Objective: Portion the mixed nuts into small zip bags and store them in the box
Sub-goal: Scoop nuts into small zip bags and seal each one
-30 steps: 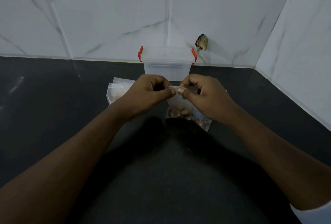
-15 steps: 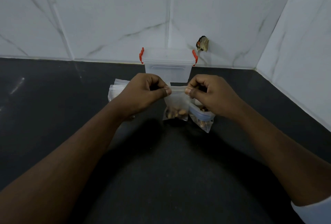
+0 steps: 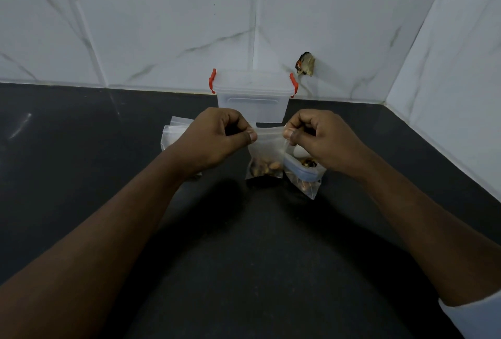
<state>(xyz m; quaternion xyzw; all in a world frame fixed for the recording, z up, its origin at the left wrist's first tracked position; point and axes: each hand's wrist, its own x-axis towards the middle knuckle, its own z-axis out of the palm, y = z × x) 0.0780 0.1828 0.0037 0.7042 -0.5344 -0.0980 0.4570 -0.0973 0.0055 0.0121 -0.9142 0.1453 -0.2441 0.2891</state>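
Observation:
A small clear zip bag (image 3: pixel 267 153) with nuts at its bottom hangs between my hands above the black counter. My left hand (image 3: pixel 214 139) pinches the left end of its zip strip; my right hand (image 3: pixel 322 139) pinches the right end. Behind the bag, under my right hand, stands a blue-rimmed container of mixed nuts (image 3: pixel 305 169), and another filled zip bag (image 3: pixel 307 186) lies against it. The clear storage box (image 3: pixel 253 97) with red clips stands closed by the wall. A stack of empty zip bags (image 3: pixel 173 135) lies behind my left hand.
White marble-look tile walls close the back and the right side of the black counter (image 3: pixel 244 243). A small dark scrap (image 3: pixel 306 64) sticks to the back wall right of the box.
My two hands, together at the middle of the zip strip a second ago, have slid apart to its two ends. The bag now hangs flat and in view.

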